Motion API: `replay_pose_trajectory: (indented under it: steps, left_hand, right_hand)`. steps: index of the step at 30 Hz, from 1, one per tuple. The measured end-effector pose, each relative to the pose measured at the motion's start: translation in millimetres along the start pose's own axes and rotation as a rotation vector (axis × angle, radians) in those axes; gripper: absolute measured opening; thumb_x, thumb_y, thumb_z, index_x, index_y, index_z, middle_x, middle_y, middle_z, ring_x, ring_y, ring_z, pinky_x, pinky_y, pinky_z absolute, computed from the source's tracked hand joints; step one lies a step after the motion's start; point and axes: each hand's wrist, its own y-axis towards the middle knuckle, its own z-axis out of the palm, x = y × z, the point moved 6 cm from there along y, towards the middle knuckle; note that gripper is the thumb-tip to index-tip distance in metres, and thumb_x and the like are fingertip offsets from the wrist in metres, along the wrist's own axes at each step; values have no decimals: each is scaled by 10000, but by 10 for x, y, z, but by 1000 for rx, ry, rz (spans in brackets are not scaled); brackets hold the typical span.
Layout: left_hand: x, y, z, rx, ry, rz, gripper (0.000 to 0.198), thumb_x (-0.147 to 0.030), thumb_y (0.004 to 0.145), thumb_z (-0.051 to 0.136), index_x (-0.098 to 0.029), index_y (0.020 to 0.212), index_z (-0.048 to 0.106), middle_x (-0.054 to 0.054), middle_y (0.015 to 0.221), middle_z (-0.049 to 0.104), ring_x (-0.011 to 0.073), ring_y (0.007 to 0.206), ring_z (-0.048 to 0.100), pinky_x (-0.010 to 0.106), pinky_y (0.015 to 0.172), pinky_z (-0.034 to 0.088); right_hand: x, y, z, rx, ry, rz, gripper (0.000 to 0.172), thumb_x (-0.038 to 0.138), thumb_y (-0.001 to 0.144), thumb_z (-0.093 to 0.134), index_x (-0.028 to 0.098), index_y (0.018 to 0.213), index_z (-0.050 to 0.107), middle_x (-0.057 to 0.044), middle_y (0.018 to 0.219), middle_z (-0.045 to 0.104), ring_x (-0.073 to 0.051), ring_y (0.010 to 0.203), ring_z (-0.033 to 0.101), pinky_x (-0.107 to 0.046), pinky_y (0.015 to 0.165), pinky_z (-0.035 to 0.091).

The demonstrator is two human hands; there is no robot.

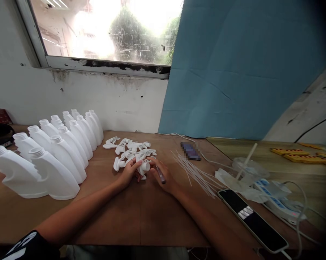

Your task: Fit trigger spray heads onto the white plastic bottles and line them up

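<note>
My left hand (131, 170) is closed on a white trigger spray head (145, 165), its round collar facing me and to the right. Close against the right side of that collar, my right hand (165, 177) is curled round a slim pen-like tool (161, 175) with a greyish, partly see-through handle. The tool's tip is hidden by the fingers. Just beyond both hands lies a loose pile of more white spray heads (133, 145). To the right of my right hand, thin white plastic tubes (197, 171) are spread on the brown table (119, 220).
White open-necked bottles (67, 151) stand in rows on the left. On the right are a blurred phone-like object (190, 151), a black-screened phone (253, 220), a power strip (279, 204), a clear cup with a straw (247, 164) and yellow pieces (301, 156). A blue curtain (233, 72) hangs behind.
</note>
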Motion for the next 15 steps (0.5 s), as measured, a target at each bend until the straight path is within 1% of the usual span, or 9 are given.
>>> replay_pose_trajectory:
  steps: [2,4,6,9,10,12,15]
  left_hand:
    - [-5,29,5,22,-131,-7,320,-471,796,502,-154,833,472,-2,555,550,119,391,488,190,298,323]
    - [-18,43,15,35,-204,-19,305,-457,792,456,-153,810,473,-2,511,526,116,369,453,183,282,274]
    - [-27,46,9,15,-221,-31,291,-444,778,442,-155,794,474,-6,496,511,112,355,430,181,275,241]
    - [-20,40,-15,-31,-163,-30,283,-437,767,424,-159,750,472,-6,492,508,107,336,412,188,270,216]
    - [-12,38,-24,-41,-139,-26,282,-435,769,418,-160,734,469,-4,491,511,105,330,408,190,271,212]
    - [12,33,-46,-55,-101,-22,280,-429,775,417,-162,700,460,-5,479,511,96,313,390,189,274,200]
    - [44,23,-85,-88,-53,-18,263,-419,773,446,-171,687,438,-25,454,493,78,298,361,173,278,172]
  right_hand:
    - [-12,-6,-73,-61,94,86,348,316,952,384,236,1272,497,-58,923,651,-206,875,607,-355,803,483]
    - [-8,-19,-128,-113,147,125,321,319,949,384,228,1210,548,-47,854,640,-193,813,615,-333,753,493]
    - [16,-34,-149,-142,197,117,274,312,929,422,223,1150,559,-35,825,632,-176,755,614,-313,711,496]
    - [68,-50,-108,-112,283,70,172,271,901,456,226,1055,519,-18,804,642,-155,693,619,-287,658,498]
    - [84,-52,-88,-90,278,53,135,251,892,461,226,1014,513,-17,797,648,-153,683,623,-282,646,499]
    - [111,-51,-56,-47,178,13,98,218,867,477,223,948,531,-20,780,657,-153,665,626,-279,635,499]
    - [148,-44,-37,-8,-20,-95,124,195,829,501,227,924,574,-26,781,662,-154,661,621,-281,644,505]
